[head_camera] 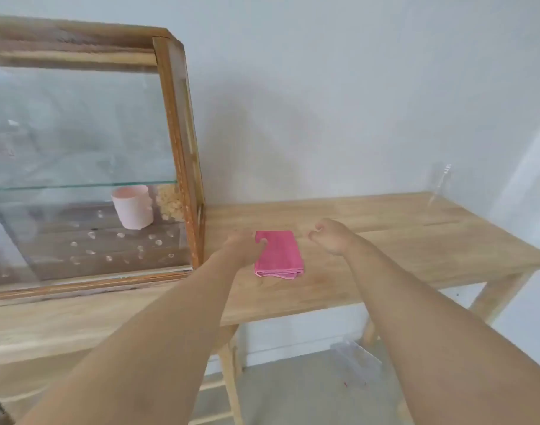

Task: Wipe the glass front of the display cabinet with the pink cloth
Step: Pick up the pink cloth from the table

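Note:
A folded pink cloth (281,254) lies flat on the wooden table (400,240), just right of the display cabinet (178,142). The cabinet has a worn wooden frame and a smudged glass front (78,133). My left hand (244,245) rests at the cloth's left edge, fingertips touching its upper left corner. My right hand (330,236) hovers a little to the right of the cloth, fingers curled and apart, holding nothing.
Inside the cabinet a pale pink cup (133,207) stands under a glass shelf (78,187), beside a beige lumpy object (170,202). A clear glass bottle (440,184) stands at the table's back right. A clear plastic container (354,361) lies on the floor below.

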